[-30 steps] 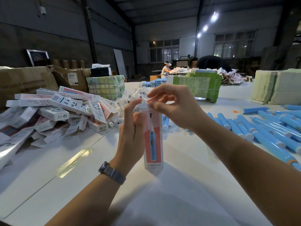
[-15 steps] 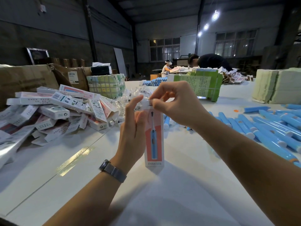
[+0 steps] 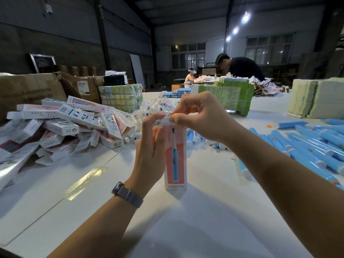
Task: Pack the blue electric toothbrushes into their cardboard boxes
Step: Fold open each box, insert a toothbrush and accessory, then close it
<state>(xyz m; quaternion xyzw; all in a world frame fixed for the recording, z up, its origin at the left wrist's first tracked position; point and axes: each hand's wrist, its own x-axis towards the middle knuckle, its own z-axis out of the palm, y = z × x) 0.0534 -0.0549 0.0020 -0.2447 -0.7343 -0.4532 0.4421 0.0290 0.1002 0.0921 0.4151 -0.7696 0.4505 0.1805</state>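
- box [image 3: 176, 157] in hand: printed card, slight sheen
- blue toothbrushes [image 3: 305, 146]: glossy smooth plastic
- table [image 3: 186, 220]: smooth white, semi-gloss, reflects light
- big cartons [image 3: 28, 90] at left edge: matt brown corrugated cardboard
- watch strap [image 3: 128, 194]: dark woven-looking band

A wide white bench [image 3: 204, 220] fills the near ground, its glossy top catching a streak of light at the left. Behind it a dark grey wall [image 3: 65, 40] runs along the left, crossed by a slanting steel column [image 3: 101, 32]. The far wall holds two banks of gridded windows [image 3: 188, 55], dark outside. Three bright lamps [image 3: 245, 17] hang in a row from the dark roof at the upper right.
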